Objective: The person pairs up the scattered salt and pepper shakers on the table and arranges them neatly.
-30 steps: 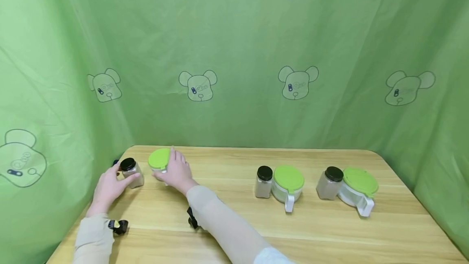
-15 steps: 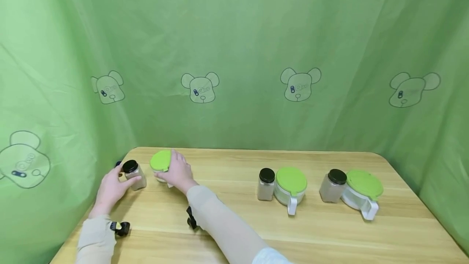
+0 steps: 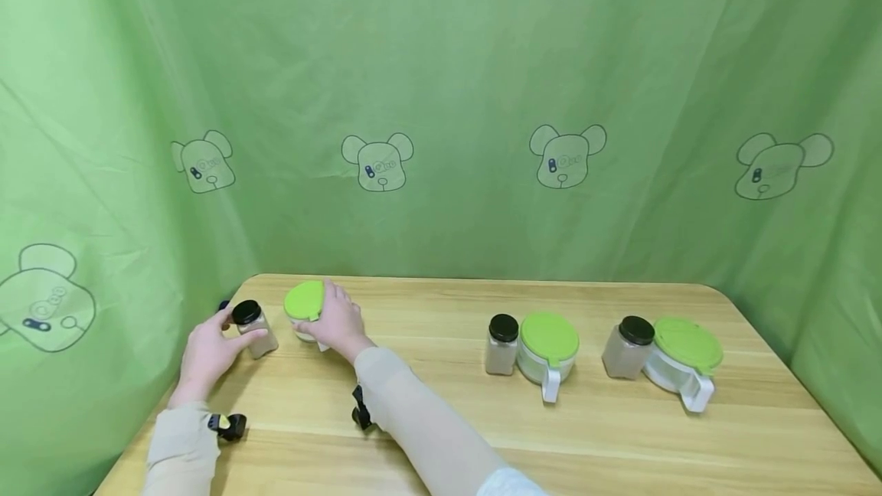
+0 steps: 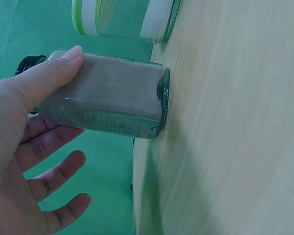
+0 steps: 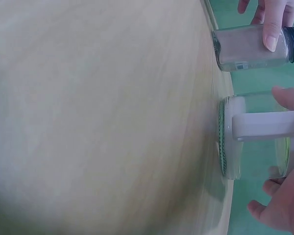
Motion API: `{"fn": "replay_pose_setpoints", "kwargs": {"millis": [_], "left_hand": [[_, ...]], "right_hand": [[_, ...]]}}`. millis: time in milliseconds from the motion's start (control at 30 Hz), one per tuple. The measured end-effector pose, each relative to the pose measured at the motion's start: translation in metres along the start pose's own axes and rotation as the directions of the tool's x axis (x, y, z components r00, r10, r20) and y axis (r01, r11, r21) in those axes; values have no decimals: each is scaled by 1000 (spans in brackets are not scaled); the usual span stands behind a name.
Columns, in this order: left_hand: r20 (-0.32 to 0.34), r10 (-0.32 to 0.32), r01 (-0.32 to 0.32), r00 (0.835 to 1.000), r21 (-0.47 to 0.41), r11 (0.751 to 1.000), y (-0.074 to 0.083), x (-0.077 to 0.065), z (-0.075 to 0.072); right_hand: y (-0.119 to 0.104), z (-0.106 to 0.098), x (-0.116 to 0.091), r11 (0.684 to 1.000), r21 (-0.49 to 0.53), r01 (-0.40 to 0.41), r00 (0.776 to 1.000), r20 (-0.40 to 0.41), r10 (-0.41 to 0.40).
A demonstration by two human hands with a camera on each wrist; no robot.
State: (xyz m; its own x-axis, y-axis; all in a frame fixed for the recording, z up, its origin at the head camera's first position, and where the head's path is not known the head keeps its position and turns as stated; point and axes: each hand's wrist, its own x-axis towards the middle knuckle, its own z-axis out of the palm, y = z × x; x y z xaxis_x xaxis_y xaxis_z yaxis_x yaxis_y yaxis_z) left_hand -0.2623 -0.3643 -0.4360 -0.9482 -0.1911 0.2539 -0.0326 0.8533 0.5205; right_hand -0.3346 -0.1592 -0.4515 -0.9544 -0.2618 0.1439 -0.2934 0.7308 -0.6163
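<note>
At the table's left end, my left hand (image 3: 208, 354) holds a square clear jar (image 3: 260, 339) of greyish powder with a black screw lid. The thumb and index finger are on either side of its upper part, while the other fingers are spread off it, as the left wrist view shows. The jar (image 4: 112, 93) stands upright, its base right at the tabletop. Just right of it, my right hand (image 3: 339, 321) grips a round glass seasoning pot (image 3: 303, 299) with a green lid, thumb and fingers around its upper sides. Its white handle (image 5: 264, 126) points towards me.
On the wooden table (image 3: 413, 404), to the right, a black-lidded jar (image 3: 501, 354) stands beside a green-lidded pot (image 3: 549, 339). Farther right is another such pair, a jar (image 3: 625, 354) and a pot (image 3: 687, 347). A green curtain (image 3: 441, 213) encloses the table's back and sides.
The head view has shifted slightly, moving the whole scene a little to the right in it. Both hands keep their hold, and the jar and pot stay in place on the table.
</note>
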Motion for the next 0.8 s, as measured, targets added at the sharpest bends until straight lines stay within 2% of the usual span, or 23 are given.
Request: {"fn": "replay_pose_setpoints", "kwargs": {"millis": [267,800], "left_hand": [[-66,10,-8,998,36,999,0,1,3],[-130,40,-34,991,55,998,2,0,5]], "right_hand": [[1,0,-1,1000,28,-9,1000,-10,9],[4,-2,-10,997,81,-4,998,-61,9]]}}
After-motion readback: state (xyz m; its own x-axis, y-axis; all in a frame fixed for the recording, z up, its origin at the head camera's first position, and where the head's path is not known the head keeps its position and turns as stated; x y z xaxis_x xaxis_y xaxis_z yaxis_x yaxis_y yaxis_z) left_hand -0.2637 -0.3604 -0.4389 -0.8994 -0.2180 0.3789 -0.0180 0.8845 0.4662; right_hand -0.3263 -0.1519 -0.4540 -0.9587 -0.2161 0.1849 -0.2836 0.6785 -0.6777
